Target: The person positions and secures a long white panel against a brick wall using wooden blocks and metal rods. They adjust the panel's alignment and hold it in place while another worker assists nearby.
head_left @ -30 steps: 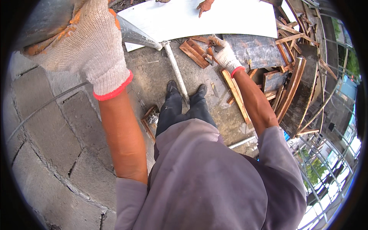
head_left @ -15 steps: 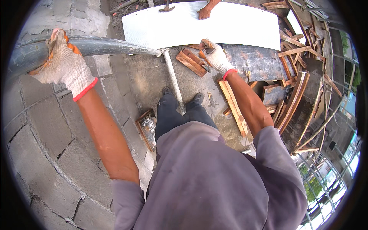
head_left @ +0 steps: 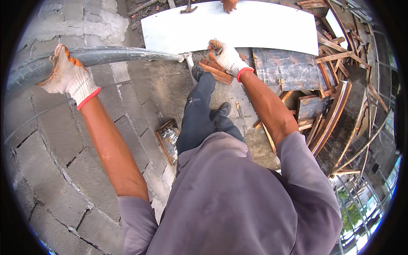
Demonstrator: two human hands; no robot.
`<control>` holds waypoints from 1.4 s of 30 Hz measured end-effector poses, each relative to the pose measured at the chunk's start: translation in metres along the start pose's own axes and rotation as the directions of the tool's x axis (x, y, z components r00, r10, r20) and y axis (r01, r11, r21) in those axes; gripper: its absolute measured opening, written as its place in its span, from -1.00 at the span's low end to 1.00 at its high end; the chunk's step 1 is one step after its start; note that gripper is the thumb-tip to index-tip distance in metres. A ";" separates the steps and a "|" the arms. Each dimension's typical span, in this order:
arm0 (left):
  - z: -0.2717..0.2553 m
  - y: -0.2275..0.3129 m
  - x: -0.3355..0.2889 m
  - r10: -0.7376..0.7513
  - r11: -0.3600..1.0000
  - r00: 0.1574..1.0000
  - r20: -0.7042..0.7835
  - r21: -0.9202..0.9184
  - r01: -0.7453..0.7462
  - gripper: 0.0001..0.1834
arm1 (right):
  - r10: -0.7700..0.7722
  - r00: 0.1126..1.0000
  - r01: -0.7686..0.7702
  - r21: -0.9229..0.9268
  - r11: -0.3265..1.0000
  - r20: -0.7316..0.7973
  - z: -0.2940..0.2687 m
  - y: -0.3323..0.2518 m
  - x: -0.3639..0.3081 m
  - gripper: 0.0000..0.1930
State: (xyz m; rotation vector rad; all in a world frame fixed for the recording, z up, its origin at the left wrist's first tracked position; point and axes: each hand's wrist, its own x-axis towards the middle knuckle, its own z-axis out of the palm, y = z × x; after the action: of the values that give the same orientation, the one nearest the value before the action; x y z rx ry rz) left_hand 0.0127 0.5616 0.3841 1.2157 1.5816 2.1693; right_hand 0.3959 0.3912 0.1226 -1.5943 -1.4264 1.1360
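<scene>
My left hand (head_left: pixel 70 75), in a white knit glove with an orange palm and red cuff, is wrapped round a thick grey pipe (head_left: pixel 114 54) at the upper left. That pipe runs along the block wall and meets a pale upright pole (head_left: pixel 189 61). My right hand (head_left: pixel 227 57), gloved alike, hovers by the near edge of a white board (head_left: pixel 229 25). Its fingers are curled; whatever they hold, if anything, I cannot make out. Another person's hand (head_left: pixel 229 5) rests at the board's far edge, with a claw hammer (head_left: pixel 189 7) to its left.
Grey blockwork (head_left: pixel 63 131) fills the left side. Short wood pieces (head_left: pixel 216 70) lie by my forward foot. To the right are a dark stained panel (head_left: pixel 284 68) and piled timber offcuts (head_left: pixel 331 114). A framed tray-like piece (head_left: pixel 169 138) lies beside my left leg.
My left foot has stepped forward toward the wood pieces. My right hand has shifted slightly left and toward the board. My left hand stays on the pipe. The other person's hand has drawn back.
</scene>
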 end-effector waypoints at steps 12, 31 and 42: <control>0.014 0.030 -0.030 0.203 0.979 0.979 0.018 -0.035 -0.203 -0.90 | 0.193 0.979 -0.184 -0.124 0.975 0.066 0.018 -0.051 -0.015 -0.60; -0.003 0.002 -0.012 -0.007 0.988 0.999 0.034 -0.154 0.012 -0.22 | 0.429 0.902 -0.376 0.408 0.832 -0.042 -0.010 0.005 -0.016 -0.83; -0.007 0.045 -0.041 0.168 0.979 0.972 0.162 0.090 -0.184 -0.58 | 0.424 0.904 -0.338 0.524 0.782 -0.049 -0.001 0.040 0.058 -0.82</control>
State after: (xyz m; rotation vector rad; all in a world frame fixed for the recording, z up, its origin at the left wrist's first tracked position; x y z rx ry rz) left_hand 0.0477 0.5144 0.4015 1.5714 1.5950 2.0560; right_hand 0.4124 0.4429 0.0772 -1.5722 -0.6186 1.4285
